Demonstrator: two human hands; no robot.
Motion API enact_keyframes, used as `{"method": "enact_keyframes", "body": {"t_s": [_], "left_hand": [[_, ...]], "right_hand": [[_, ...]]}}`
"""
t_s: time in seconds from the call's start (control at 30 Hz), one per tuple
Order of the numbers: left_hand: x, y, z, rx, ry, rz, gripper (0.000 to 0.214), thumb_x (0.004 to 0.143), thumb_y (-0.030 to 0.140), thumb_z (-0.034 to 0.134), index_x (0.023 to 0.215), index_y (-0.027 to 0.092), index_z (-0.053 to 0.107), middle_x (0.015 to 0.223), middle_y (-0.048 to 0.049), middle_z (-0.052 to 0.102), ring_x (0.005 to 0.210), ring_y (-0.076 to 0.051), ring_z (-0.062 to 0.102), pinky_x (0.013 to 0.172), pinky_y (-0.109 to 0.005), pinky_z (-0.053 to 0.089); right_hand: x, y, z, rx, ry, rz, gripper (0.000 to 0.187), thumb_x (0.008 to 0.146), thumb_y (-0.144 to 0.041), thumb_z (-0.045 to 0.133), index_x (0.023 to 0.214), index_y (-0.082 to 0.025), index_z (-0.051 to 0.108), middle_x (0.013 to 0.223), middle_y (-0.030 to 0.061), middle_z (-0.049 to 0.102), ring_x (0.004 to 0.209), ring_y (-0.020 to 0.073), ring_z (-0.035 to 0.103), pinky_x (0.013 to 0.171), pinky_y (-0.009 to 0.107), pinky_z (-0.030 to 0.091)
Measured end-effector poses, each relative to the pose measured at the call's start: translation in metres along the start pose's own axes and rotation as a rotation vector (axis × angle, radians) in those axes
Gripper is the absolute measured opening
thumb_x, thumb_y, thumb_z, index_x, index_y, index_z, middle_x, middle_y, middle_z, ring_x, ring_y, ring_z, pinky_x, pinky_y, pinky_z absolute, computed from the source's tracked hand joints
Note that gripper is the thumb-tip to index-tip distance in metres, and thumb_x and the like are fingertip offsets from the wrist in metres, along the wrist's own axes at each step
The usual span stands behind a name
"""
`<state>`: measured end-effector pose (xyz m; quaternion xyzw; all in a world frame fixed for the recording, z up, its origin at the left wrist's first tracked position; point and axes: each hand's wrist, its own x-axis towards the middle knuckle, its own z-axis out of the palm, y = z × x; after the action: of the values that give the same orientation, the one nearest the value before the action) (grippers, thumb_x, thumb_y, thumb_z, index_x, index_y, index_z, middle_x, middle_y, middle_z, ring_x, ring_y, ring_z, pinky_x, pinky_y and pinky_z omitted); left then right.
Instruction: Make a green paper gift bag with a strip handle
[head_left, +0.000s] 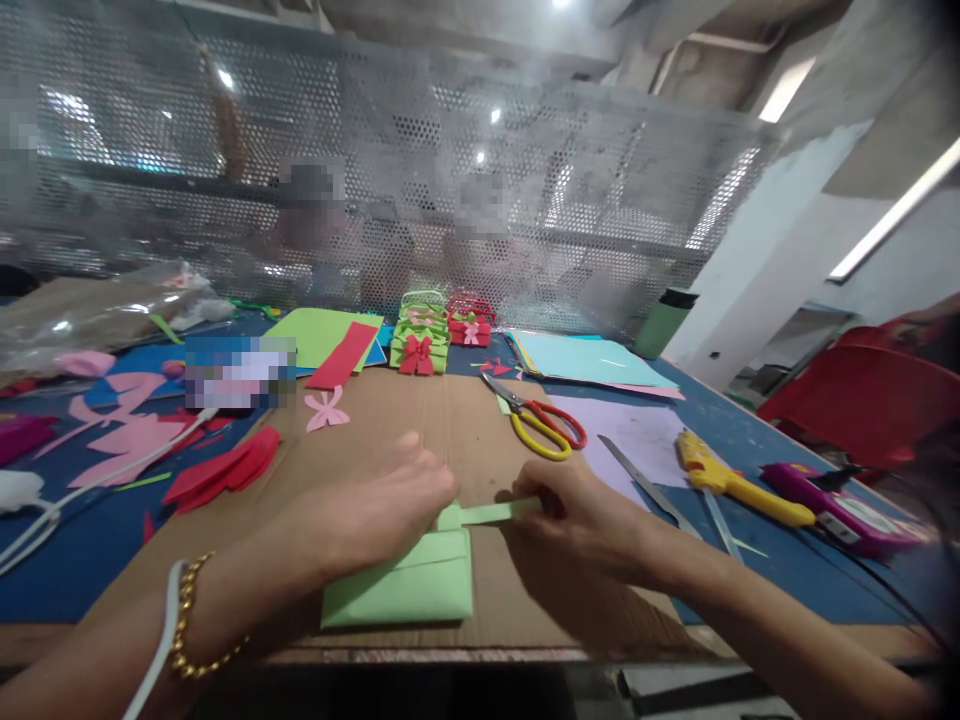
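Note:
A folded light green paper bag (405, 590), flat like an envelope, lies on the cardboard near the table's front edge. My left hand (390, 500) is closed at its upper edge, with the fingertips mostly hidden behind the hand. From the top right of the bag a narrow light green paper strip (495, 512) runs sideways. Its far end is pinched between the thumb and fingers of my right hand (566, 505). Scissors (517, 403) with red and yellow handles lie open just beyond my right hand.
Cardboard (465, 440) covers the blue tabletop. Right: a grey blade (649, 485), a yellow glue gun (709, 468), a purple device (832, 510). Behind: finished small paper bags (418, 335), paper sheets (592, 360). Left: red paper pieces (225, 470), a pink bow (327, 408), a white cable (142, 465).

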<state>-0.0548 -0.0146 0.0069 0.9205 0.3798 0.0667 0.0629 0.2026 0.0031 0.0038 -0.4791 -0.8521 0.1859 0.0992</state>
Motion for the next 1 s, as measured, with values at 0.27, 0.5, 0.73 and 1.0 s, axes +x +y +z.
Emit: {"method": "enact_keyframes", "body": {"t_s": [0.27, 0.5, 0.73, 1.0], "left_hand": [[0.003, 0.014, -0.018, 0.061, -0.098, -0.057, 0.021, 0.092, 0.004, 0.052, 0.079, 0.019, 0.058, 0.08, -0.0018, 0.059, 0.082, -0.021, 0.048, 0.066, -0.032, 0.03], [0.005, 0.01, -0.012, 0.097, -0.048, -0.033, 0.025, 0.091, 0.004, 0.051, 0.072, 0.019, 0.055, 0.072, -0.001, 0.057, 0.075, -0.02, 0.049, 0.062, -0.031, 0.029], [0.005, 0.011, -0.014, 0.094, -0.039, -0.055, 0.027, 0.09, 0.005, 0.051, 0.068, 0.019, 0.054, 0.067, -0.0013, 0.059, 0.071, -0.02, 0.052, 0.059, -0.031, 0.031], [0.009, 0.009, -0.01, 0.131, -0.053, -0.036, 0.024, 0.088, 0.007, 0.055, 0.068, 0.019, 0.058, 0.068, -0.0033, 0.062, 0.069, -0.022, 0.054, 0.06, -0.034, 0.032]], "right_hand": [[0.005, -0.009, -0.004, 0.939, -0.189, 0.029, 0.029, 0.083, -0.037, 0.076, 0.1, -0.017, 0.066, 0.09, 0.0041, 0.072, 0.077, 0.0145, 0.064, 0.073, 0.029, 0.049], [0.016, -0.008, 0.008, 1.235, -0.132, 0.115, 0.025, 0.074, -0.034, 0.086, 0.086, -0.015, 0.075, 0.073, 0.0002, 0.07, 0.055, 0.0063, 0.058, 0.056, 0.02, 0.048], [0.02, -0.015, 0.023, 1.403, -0.242, 0.177, 0.025, 0.076, -0.035, 0.085, 0.084, -0.014, 0.074, 0.057, -0.0006, 0.066, 0.045, 0.0097, 0.059, 0.043, 0.02, 0.048], [0.023, -0.015, 0.022, 1.517, -0.188, 0.078, 0.02, 0.075, -0.03, 0.086, 0.09, -0.019, 0.077, 0.083, 0.0027, 0.074, 0.068, 0.0108, 0.065, 0.071, 0.026, 0.053]]}}
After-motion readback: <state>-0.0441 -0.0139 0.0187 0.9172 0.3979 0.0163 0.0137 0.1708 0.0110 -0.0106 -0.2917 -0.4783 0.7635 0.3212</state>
